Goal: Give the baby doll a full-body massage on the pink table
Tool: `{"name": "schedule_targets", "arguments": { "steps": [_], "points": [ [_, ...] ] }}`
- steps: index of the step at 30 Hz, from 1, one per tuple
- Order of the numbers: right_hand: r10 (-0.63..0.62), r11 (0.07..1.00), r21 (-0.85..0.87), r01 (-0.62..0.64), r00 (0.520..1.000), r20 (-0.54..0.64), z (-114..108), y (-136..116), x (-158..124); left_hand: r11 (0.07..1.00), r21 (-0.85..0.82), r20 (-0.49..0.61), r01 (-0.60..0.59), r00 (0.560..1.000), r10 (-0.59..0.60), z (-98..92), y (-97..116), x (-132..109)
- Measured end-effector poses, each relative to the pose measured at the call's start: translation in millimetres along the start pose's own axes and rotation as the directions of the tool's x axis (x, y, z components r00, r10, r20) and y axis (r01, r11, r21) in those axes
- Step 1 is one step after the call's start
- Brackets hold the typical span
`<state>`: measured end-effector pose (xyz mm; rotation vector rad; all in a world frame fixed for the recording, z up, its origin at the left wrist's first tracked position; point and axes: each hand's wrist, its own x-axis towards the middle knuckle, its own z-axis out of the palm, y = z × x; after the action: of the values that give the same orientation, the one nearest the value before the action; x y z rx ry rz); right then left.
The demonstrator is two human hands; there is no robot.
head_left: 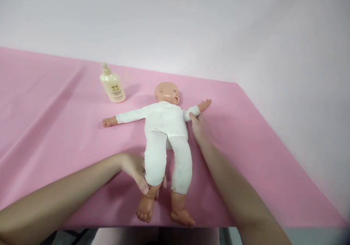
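A baby doll (166,119) with a white cloth body lies on its back on the pink cloth (68,128), its head at the far side turned to the right. My left hand (135,170) is wrapped round the doll's lower leg on the left, thumb on top near the ankle and fingertips showing on the other side. My right hand (198,125) grips the doll's bent arm on the right, thumb on the sleeve; its other fingers are mostly hidden beneath. The doll's other arm stretches out to the left, and its feet reach the near edge of the cloth.
A cream-coloured pump bottle (112,86) with a printed label stands beyond the doll's outstretched arm. Long creases run through the cloth at the left. A pale wall (175,26) rises behind the table, and the cloth's right edge slants toward me.
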<state>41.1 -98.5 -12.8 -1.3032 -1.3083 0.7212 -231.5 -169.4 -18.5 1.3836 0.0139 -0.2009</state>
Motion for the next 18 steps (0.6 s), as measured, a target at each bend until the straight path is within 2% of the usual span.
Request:
{"name": "schedule_targets", "arguments": {
  "steps": [18],
  "points": [
    [-0.016,1.0,0.018,0.016,1.0,0.025,0.0,-0.8,-0.2,0.998,-0.057,0.02,0.035,0.999,-0.034,0.2,0.0,-0.5]
  ]
}}
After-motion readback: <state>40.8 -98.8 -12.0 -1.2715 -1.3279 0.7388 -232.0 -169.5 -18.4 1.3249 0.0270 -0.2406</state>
